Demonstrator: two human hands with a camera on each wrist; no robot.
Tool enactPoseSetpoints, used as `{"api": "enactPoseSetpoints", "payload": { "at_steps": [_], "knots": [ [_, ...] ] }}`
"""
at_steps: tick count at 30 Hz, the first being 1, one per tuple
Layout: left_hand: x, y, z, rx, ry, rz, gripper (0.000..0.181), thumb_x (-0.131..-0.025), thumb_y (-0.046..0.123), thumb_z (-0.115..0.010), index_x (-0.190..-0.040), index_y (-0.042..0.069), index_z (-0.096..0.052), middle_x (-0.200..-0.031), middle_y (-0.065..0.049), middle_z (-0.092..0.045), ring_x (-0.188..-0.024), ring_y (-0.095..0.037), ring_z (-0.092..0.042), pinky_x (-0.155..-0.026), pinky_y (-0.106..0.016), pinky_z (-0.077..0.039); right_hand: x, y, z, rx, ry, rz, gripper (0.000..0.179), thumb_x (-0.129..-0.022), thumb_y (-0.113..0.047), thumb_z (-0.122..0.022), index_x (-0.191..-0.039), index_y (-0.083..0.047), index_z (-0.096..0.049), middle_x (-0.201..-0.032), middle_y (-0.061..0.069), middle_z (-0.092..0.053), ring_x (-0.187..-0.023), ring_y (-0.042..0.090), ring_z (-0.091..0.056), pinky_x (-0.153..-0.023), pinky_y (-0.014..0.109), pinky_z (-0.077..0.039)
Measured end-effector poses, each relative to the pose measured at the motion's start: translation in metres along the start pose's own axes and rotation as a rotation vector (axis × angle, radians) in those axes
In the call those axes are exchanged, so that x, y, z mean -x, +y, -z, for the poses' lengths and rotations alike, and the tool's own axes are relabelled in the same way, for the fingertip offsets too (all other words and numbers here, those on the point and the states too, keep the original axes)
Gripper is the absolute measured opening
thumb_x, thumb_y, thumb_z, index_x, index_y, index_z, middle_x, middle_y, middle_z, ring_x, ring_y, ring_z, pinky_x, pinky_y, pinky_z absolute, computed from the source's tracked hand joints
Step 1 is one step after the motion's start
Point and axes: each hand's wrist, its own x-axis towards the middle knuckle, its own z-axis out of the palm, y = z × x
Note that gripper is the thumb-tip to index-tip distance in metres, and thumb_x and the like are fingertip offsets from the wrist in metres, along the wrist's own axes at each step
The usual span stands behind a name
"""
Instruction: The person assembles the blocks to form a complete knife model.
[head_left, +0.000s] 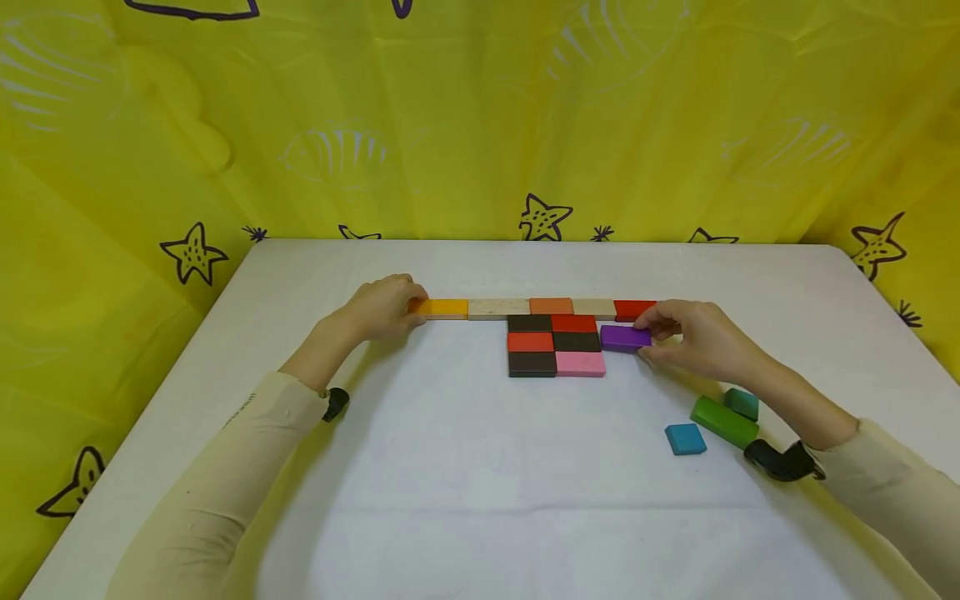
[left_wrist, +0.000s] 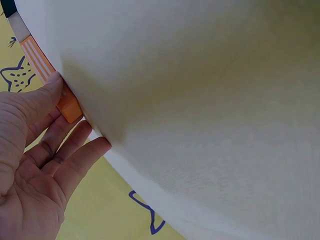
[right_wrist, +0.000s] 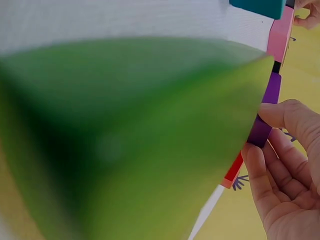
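Observation:
My left hand [head_left: 382, 307] pinches the left end of an orange block [head_left: 447, 309], which is the leftmost in a straight row of flat blocks. A striped side of that orange block [left_wrist: 37, 60] shows in the left wrist view. Between thumb and fingers, my right hand [head_left: 697, 337] holds a purple block [head_left: 625, 337]. It lies just right of a black block [head_left: 577, 342] and below the row's red end block [head_left: 633, 310], slightly tilted. Left of it, three short lines of black, red and pink blocks, such as the pink block [head_left: 580, 364], join under the row.
Near my right forearm lie a green block [head_left: 723, 421], a teal block [head_left: 742, 404] and a blue block [head_left: 686, 439]. The green block [right_wrist: 150, 125] blurs across much of the right wrist view. A yellow patterned curtain [head_left: 480, 125] hangs behind the white table [head_left: 450, 500].

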Motion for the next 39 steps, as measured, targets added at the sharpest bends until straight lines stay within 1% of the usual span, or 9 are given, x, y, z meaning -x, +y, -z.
{"api": "enactPoseSetpoints", "payload": {
  "at_steps": [3, 10, 15, 24, 32, 39],
  "knots": [
    [0.0, 0.0, 0.0, 0.002, -0.001, 0.002, 0.032, -0.096, 0.016, -0.071, -0.124, 0.001, -0.069, -0.108, -0.013, -0.063, -0.092, -0.027, -0.056, -0.079, -0.043, -0.05, -0.002, 0.0, -0.001, -0.007, -0.011, -0.028, 0.032, -0.083, -0.006, -0.084, -0.112, 0.001, -0.071, -0.109, 0.013, -0.071, -0.097, 0.026, -0.065, -0.083, 0.023, -0.054],
    [0.001, 0.0, 0.001, 0.0, -0.001, 0.002, 0.032, -0.096, 0.016, -0.071, -0.124, 0.001, -0.069, -0.109, -0.013, -0.063, -0.094, -0.028, -0.056, -0.08, -0.044, -0.05, -0.006, 0.001, -0.002, -0.016, -0.011, -0.038, 0.032, -0.084, -0.008, -0.083, -0.112, 0.002, -0.07, -0.109, 0.015, -0.071, -0.097, 0.027, -0.064, -0.083, 0.023, -0.053],
    [0.0, 0.0, 0.0, 0.0, -0.003, 0.002, 0.032, -0.096, 0.016, -0.071, -0.125, 0.0, -0.069, -0.109, -0.013, -0.063, -0.093, -0.028, -0.057, -0.079, -0.044, -0.05, -0.008, 0.001, -0.003, -0.017, -0.005, -0.054, 0.031, -0.085, -0.009, -0.083, -0.111, 0.003, -0.07, -0.108, 0.015, -0.07, -0.095, 0.026, -0.063, -0.083, 0.027, -0.054],
    [0.0, 0.001, 0.001, 0.001, -0.006, 0.004, 0.032, -0.096, 0.016, -0.071, -0.124, 0.0, -0.069, -0.109, -0.013, -0.063, -0.092, -0.027, -0.057, -0.078, -0.043, -0.051, -0.01, -0.001, -0.005, 0.003, 0.079, -0.017, 0.023, -0.085, -0.006, -0.082, -0.103, 0.002, -0.071, -0.099, 0.012, -0.071, -0.088, 0.024, -0.064, -0.078, 0.024, -0.053],
    [0.0, 0.002, 0.001, 0.004, -0.015, 0.008, 0.032, -0.097, 0.016, -0.071, -0.125, 0.001, -0.069, -0.109, -0.013, -0.063, -0.093, -0.027, -0.057, -0.079, -0.043, -0.05, -0.013, -0.003, -0.006, 0.013, 0.065, -0.033, 0.021, -0.086, -0.007, -0.081, -0.103, 0.001, -0.071, -0.099, 0.011, -0.071, -0.088, 0.024, -0.063, -0.077, 0.022, -0.051],
    [0.0, 0.002, 0.0, 0.004, -0.012, 0.007, 0.033, -0.096, 0.015, -0.071, -0.125, 0.0, -0.069, -0.11, -0.014, -0.063, -0.093, -0.028, -0.057, -0.08, -0.043, -0.051, -0.014, -0.003, -0.007, 0.019, 0.074, -0.027, 0.02, -0.086, -0.006, -0.081, -0.102, 0.001, -0.071, -0.098, 0.012, -0.071, -0.088, 0.025, -0.064, -0.078, 0.027, -0.053]
  ]
}}
